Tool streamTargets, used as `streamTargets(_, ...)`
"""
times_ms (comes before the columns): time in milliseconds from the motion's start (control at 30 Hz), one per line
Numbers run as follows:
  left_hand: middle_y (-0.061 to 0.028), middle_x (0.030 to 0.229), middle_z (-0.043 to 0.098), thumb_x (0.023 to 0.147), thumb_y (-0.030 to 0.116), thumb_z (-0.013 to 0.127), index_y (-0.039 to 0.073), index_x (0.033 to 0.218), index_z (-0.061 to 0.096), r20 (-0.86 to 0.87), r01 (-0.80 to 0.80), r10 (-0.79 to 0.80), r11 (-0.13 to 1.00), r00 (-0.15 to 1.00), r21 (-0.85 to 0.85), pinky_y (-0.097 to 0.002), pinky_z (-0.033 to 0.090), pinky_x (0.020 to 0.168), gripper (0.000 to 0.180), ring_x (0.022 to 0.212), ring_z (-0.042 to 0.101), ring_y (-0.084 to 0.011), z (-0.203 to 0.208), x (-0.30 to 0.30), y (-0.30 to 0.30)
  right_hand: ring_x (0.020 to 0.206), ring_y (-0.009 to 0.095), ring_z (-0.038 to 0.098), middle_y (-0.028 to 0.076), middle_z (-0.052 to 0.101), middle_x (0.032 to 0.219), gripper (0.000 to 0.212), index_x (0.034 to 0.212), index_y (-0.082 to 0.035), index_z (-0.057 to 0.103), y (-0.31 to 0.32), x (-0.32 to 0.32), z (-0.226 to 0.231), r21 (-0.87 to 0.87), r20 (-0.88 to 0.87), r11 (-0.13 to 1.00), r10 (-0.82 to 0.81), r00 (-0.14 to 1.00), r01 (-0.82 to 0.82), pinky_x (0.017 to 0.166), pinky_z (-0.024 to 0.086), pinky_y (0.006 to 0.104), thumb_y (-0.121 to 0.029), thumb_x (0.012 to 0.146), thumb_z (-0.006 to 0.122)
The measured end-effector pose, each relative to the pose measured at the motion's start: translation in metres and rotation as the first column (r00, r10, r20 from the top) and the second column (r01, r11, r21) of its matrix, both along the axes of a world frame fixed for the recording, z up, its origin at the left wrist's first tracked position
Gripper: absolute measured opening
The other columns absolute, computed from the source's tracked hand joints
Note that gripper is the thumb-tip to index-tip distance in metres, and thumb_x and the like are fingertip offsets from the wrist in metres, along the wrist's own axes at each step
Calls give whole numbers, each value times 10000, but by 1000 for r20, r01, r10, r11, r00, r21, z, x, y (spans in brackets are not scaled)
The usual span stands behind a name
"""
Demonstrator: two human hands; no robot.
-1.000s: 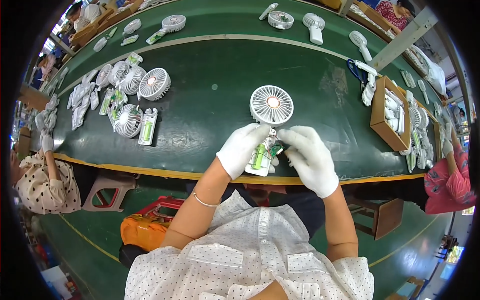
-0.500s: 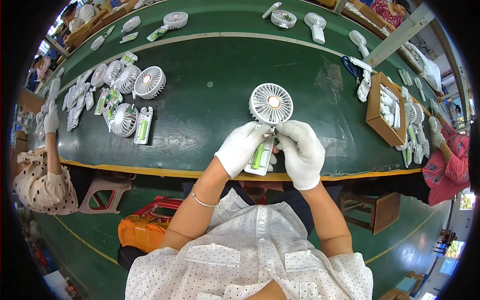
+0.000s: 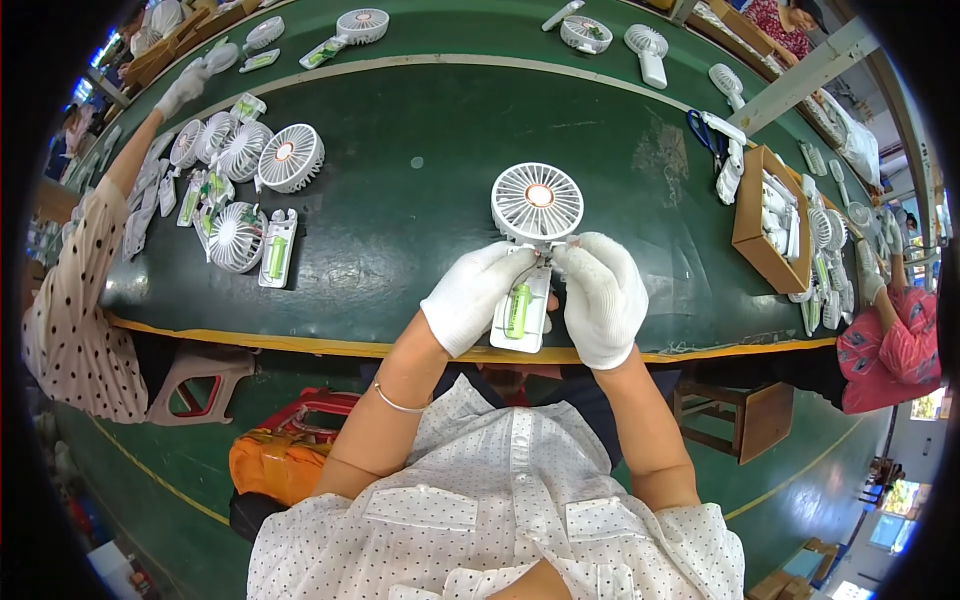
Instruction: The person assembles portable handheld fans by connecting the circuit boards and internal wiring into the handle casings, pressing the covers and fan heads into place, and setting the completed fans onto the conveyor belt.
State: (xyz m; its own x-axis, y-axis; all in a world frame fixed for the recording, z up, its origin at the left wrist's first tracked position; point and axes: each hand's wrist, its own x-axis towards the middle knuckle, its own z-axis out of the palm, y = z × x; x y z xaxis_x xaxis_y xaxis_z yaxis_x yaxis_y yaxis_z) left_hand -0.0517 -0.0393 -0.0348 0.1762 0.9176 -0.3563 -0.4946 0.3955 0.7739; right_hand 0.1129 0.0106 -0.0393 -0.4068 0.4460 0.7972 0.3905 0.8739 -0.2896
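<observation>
A white handheld fan (image 3: 537, 203) lies in front of me near the table's front edge, its round grille pointing away. Its handle is uncovered and shows a green battery cell (image 3: 519, 311) with a thin dark wire beside it. White knit gloves cover both hands. My left hand (image 3: 476, 297) pinches at the neck of the fan from the left. From the right, my right hand (image 3: 604, 298) closes its fingertips on the same neck joint. The small parts between the fingertips are mostly hidden.
Several fans and uncovered handles (image 3: 238, 238) lie in a heap at the left. On the right stand a cardboard box (image 3: 772, 220) of white parts and blue-handled scissors (image 3: 704, 135). A co-worker's gloved hand (image 3: 183, 88) reaches across at the far left; another co-worker (image 3: 888, 345) sits at right.
My fingers have shifted slightly at the fan's neck, and more of the uncovered handle shows. The left co-worker's arm has stretched forward toward the fans at the far edge.
</observation>
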Motion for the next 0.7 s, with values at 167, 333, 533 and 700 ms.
streamTargets(167,-164,912,691,1029,269,450,-31,1191,568,116,6,-10,999,993,32,-326,601,585,360,681,706,-257,-10,-6,-2,798,290,682,154,680,976,387,1008,-39,664,-5,-5,2,21,10,999,46,999,-46,675,564,350,134,667,723)
streamTargets(333,-123,1028,677,997,244,507,-16,1128,609,154,25,-35,998,987,62,-336,600,703,309,859,703,-206,-17,-14,-1,797,301,681,136,686,944,245,887,-39,688,-4,-10,4,-106,62,973,212,975,-205,681,561,352,56,667,737)
streamTargets(533,-100,1001,683,1004,248,532,-17,1136,615,47,6,-9,998,999,62,-302,579,737,307,847,694,-182,-13,-6,0,814,276,676,141,678,970,224,892,-25,674,-1,-11,4,-83,-8,984,160,987,-160,698,555,322,108,713,696)
streamTargets(700,-93,1008,680,1010,203,526,-23,1130,622,-218,-22,79,968,973,250,-287,562,788,273,911,679,-149,-24,-6,0,859,201,667,128,670,1011,223,945,-11,654,-18,-18,-3,-384,-188,920,7,982,-80,762,537,279,153,795,643)
